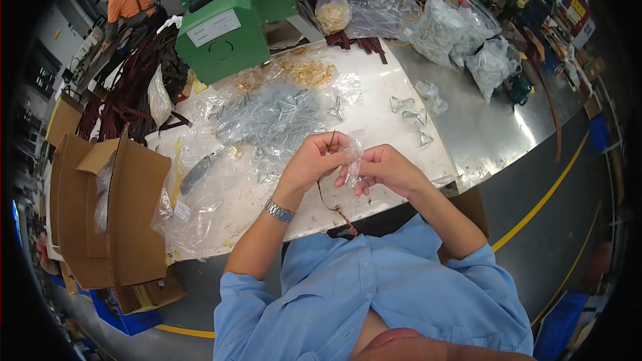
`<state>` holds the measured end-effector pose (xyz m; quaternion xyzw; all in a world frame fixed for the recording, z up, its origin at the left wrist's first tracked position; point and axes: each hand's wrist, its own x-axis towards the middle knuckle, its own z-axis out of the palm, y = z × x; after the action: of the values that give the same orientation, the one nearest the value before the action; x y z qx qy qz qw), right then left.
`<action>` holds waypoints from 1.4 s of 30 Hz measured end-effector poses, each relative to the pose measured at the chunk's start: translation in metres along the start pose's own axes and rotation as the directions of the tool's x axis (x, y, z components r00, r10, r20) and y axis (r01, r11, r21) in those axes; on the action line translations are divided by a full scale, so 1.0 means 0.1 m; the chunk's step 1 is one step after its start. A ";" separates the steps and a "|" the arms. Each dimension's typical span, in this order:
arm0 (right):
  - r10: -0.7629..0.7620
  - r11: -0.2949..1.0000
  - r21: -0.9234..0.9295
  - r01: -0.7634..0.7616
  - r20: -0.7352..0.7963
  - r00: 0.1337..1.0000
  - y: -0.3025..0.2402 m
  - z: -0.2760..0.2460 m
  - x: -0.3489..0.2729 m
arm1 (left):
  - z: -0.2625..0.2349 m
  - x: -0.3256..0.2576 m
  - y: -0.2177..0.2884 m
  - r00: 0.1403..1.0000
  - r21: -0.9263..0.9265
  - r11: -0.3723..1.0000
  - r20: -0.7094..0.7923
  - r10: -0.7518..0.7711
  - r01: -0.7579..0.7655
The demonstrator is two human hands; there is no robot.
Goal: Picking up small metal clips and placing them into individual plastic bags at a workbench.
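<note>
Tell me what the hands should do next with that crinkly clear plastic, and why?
Maybe the right hand could gently ease an edge outward while the left hand holds the clear plastic: it looks bunched up between the two hands, and I can't tell whether anything is inside.

2 bare hands [313, 160], 1 held clear plastic wrapper [355, 152], 1 silver metal wristwatch [279, 211], 1 light-blue buttoned shirt [328, 281], 1 boxy green metal machine [234, 47], 1 orange-topped co-worker [127, 2], heaped silver metal pieces [284, 110] too many to count
</note>
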<state>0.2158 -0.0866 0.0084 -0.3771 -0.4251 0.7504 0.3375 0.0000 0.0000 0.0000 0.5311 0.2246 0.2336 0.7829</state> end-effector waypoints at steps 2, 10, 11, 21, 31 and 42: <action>0.017 0.998 -0.057 -0.018 -0.032 0.999 0.04 -0.01 0.01 | 0.06 0.00 0.00 0.998 0.045 0.999 -0.053 0.026 -0.024; -0.025 0.735 0.663 -0.141 0.235 0.972 0.37 -0.03 -0.07 | 0.17 -0.02 -0.06 0.997 0.035 0.998 -0.065 0.049 -0.047; -0.043 0.745 0.655 -0.121 0.229 0.973 0.39 0.02 -0.05 | 0.17 -0.02 -0.05 0.998 0.042 0.999 -0.058 0.036 -0.034; -0.069 0.869 0.495 -0.008 0.136 0.988 0.34 0.11 -0.18 | 0.02 -0.04 -0.11 0.998 0.099 0.994 -0.026 0.055 -0.052; -0.149 0.983 0.081 0.166 -0.178 0.973 0.21 0.11 -0.45 | -0.10 -0.03 0.15 0.963 0.500 0.856 -0.141 0.230 -0.131; -0.156 0.968 -0.244 0.062 -0.385 0.909 0.38 0.17 -0.34 | 0.30 -0.13 0.13 0.953 0.222 0.966 0.237 -0.188 0.136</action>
<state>0.2107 -0.1367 -0.0097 -0.5345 -0.4501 0.5834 0.4139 0.0061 -0.0250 0.0236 0.6135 0.1871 0.0735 0.7637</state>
